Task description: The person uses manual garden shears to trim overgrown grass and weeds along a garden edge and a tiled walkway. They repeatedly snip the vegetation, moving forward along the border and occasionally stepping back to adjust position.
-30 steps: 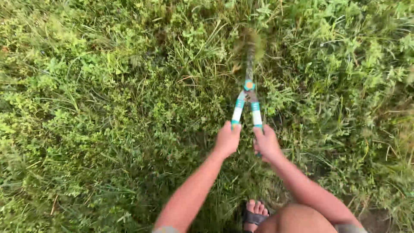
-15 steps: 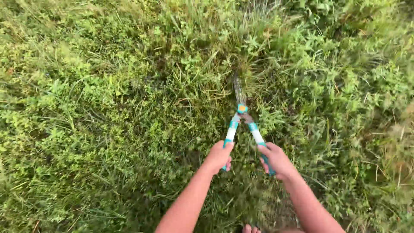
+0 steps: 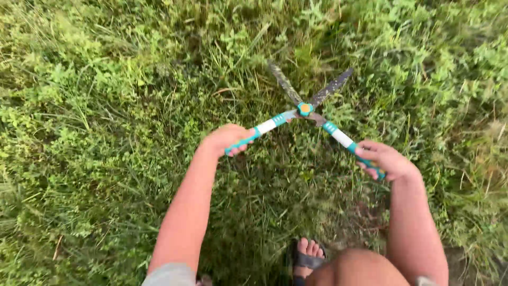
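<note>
Handles swung wide apart since a moment ago; left hand and right hand each clench a teal grip; hedge shears gape toward twelve o'clock; tall grass all around remains uncut, short patch by sandalled foot.

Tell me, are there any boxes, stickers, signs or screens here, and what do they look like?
None: no package, label, sign or screen shows.
Hedge shears: held above the grass, blades spread open, teal and white handles, orange pivot.
Left hand: closed on the left handle.
Right hand: closed on the right handle.
</note>
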